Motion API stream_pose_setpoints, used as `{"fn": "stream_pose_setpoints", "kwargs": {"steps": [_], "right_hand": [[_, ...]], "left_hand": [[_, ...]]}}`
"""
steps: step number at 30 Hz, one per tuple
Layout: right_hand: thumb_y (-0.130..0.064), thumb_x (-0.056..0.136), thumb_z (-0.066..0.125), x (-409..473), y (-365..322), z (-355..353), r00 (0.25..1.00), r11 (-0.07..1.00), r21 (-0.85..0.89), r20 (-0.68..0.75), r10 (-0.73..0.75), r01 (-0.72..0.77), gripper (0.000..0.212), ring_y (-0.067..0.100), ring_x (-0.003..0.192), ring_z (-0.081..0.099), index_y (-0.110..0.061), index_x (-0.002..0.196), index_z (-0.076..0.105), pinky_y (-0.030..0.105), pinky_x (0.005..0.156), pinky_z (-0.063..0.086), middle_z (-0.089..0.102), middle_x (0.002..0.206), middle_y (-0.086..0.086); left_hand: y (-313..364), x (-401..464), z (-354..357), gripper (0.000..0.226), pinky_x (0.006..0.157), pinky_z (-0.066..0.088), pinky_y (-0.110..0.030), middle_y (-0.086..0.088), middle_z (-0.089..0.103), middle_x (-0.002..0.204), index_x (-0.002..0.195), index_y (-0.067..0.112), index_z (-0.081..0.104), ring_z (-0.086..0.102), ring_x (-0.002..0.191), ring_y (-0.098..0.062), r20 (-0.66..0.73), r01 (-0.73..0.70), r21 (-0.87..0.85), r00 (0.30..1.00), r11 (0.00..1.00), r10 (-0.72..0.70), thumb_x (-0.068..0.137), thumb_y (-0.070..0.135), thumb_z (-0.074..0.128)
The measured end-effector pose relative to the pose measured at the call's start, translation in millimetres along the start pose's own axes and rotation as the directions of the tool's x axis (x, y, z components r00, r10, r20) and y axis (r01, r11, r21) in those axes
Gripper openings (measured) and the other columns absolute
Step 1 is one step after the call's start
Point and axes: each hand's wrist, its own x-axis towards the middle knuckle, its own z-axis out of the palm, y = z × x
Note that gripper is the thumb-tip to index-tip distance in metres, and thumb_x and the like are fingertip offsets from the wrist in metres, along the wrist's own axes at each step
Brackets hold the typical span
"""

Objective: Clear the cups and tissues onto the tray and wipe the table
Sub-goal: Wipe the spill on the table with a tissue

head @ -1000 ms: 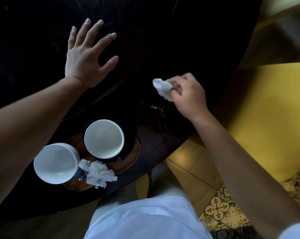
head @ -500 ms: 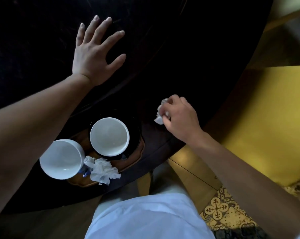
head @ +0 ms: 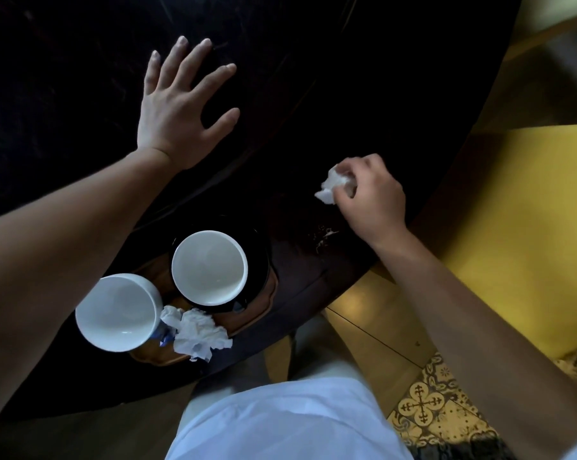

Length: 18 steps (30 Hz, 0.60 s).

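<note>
On the dark worktop point(head: 363, 78), near its right edge, a crumpled white tissue point(head: 330, 187) is pinched in the curled fingers of the right hand point(head: 370, 197), with the wad protruding to the left of the knuckles and lying against the surface. Just beside that hand, toward the near edge, a small patch of pale specks point(head: 325, 235) is seen on the dark surface. The left hand point(head: 180, 111) is laid flat on the worktop well apart from the right, its fingers straight and spread wide, with nothing held. Closer to the near edge, a brown wooden tray point(head: 267, 293) is set, and on it a white cup point(head: 210, 266) is stood upright on a black saucer point(head: 258, 257). A second white cup point(head: 116, 312) is placed at the tray's left end, partly hidden by the left forearm. Another crumpled tissue point(head: 197, 333) is lodged on the tray in front of the two cups, touching the left one. Beyond the worktop's right edge a yellow seat point(head: 513, 210) is visible, and patterned floor tiles point(head: 429, 410) are seen below it.
</note>
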Motion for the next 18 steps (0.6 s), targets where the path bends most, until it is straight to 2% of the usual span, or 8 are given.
{"fn": "stream_pose_setpoints", "kwargs": {"steps": [3, 6, 8, 12, 16, 18], "right_hand": [[-0.023, 0.087, 0.07, -36.1, -0.6, 8.7, 0.998, 0.999, -0.02, 0.049, -0.046, 0.047, 0.027, 0.026, 0.092, 0.065, -0.018, 0.114, 0.068, 0.034, 0.074, 0.053, 0.059, 0.112, 0.004], [-0.019, 0.086, 0.072, -67.1, 1.8, 9.6, 0.991, 0.998, 0.046, 0.122, -0.051, 0.045, 0.025, 0.022, 0.094, 0.065, -0.02, 0.111, 0.068, 0.037, 0.077, 0.059, 0.059, 0.112, 0.001], [-0.018, 0.085, 0.075, -87.6, 2.6, 9.9, 0.987, 0.994, 0.095, 0.143, -0.066, 0.053, 0.025, 0.02, 0.096, 0.064, -0.022, 0.109, 0.069, 0.035, 0.077, 0.059, 0.058, 0.112, -0.001], [-0.015, 0.085, 0.075, -126.7, 1.5, 19.1, 0.963, 0.989, 0.06, 0.224, -0.147, 0.137, 0.022, 0.02, 0.099, 0.062, -0.02, 0.106, 0.072, 0.033, 0.071, 0.058, 0.06, 0.11, 0.0], [-0.015, 0.083, 0.075, -118.4, 4.6, 25.1, 0.962, 0.984, 0.056, 0.206, -0.178, 0.17, 0.021, 0.021, 0.099, 0.061, -0.021, 0.103, 0.072, 0.033, 0.071, 0.055, 0.06, 0.106, 0.0], [-0.016, 0.082, 0.075, -100.0, 6.6, 23.4, 0.975, 0.987, 0.037, 0.152, -0.162, 0.158, 0.022, 0.021, 0.098, 0.06, -0.021, 0.103, 0.072, 0.034, 0.073, 0.055, 0.059, 0.105, 0.0]], "left_hand": [[-2.5, -0.2, 1.0, 0.059, 0.128, 0.004, -0.054, 0.0, 0.026, 0.171, 0.155, 0.037, 0.044, 0.014, 0.16, -0.029, -0.004, -0.002, -0.002, 1.0, 1.0, 0.002, 0.102, 0.063, 0.047], [-2.1, 0.0, 0.7, 0.059, 0.128, 0.005, -0.055, 0.0, 0.026, 0.171, 0.154, 0.037, 0.044, 0.014, 0.16, -0.03, -0.001, 0.0, 0.0, 1.0, 1.0, 0.0, 0.102, 0.063, 0.047], [-2.1, -0.5, 0.8, 0.059, 0.128, 0.005, -0.055, 0.0, 0.025, 0.171, 0.155, 0.037, 0.045, 0.014, 0.16, -0.03, 0.002, 0.001, 0.0, 1.0, 1.0, -0.001, 0.101, 0.063, 0.047], [-1.5, 0.2, 1.0, 0.06, 0.128, 0.004, -0.054, 0.0, 0.025, 0.172, 0.155, 0.037, 0.044, 0.013, 0.16, -0.029, 0.006, 0.002, -0.001, 1.0, 1.0, -0.002, 0.102, 0.063, 0.046], [-2.1, 0.2, 1.8, 0.06, 0.128, 0.004, -0.053, 0.001, 0.025, 0.171, 0.155, 0.037, 0.043, 0.013, 0.16, -0.028, 0.0, 0.005, -0.004, 1.0, 1.0, -0.005, 0.101, 0.063, 0.046], [-2.0, -0.1, 0.8, 0.06, 0.128, 0.004, -0.053, 0.001, 0.025, 0.172, 0.155, 0.037, 0.043, 0.013, 0.16, -0.028, 0.003, 0.005, -0.01, 1.0, 1.0, -0.005, 0.102, 0.063, 0.046]]}}
